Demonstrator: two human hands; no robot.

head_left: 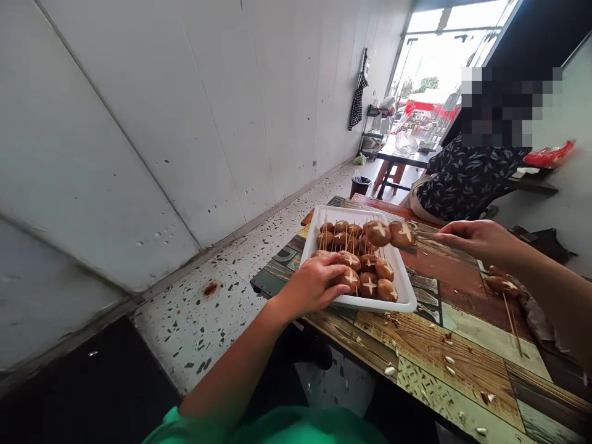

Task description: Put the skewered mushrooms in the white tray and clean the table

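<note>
A white rectangular tray (pixel 403 295) rests on the patchwork wooden table (pixel 467 361), filled with several skewered brown mushrooms cut with white crosses. My left hand (pixel 311 285) rests on the tray's near left corner, fingers touching the skewered mushrooms (pixel 367 275) there. My right hand (pixel 476 237) pinches the end of a mushroom skewer (pixel 391 234) and holds it level over the tray's far side.
Another person in a dark patterned top (pixel 467 179) sits at the far end of the table. A mushroom skewer (pixel 505 287) lies on the table to the right. Mushroom scraps (pixel 446 359) dot the tabletop. A white wall runs along the left, over speckled floor (pixel 203 320).
</note>
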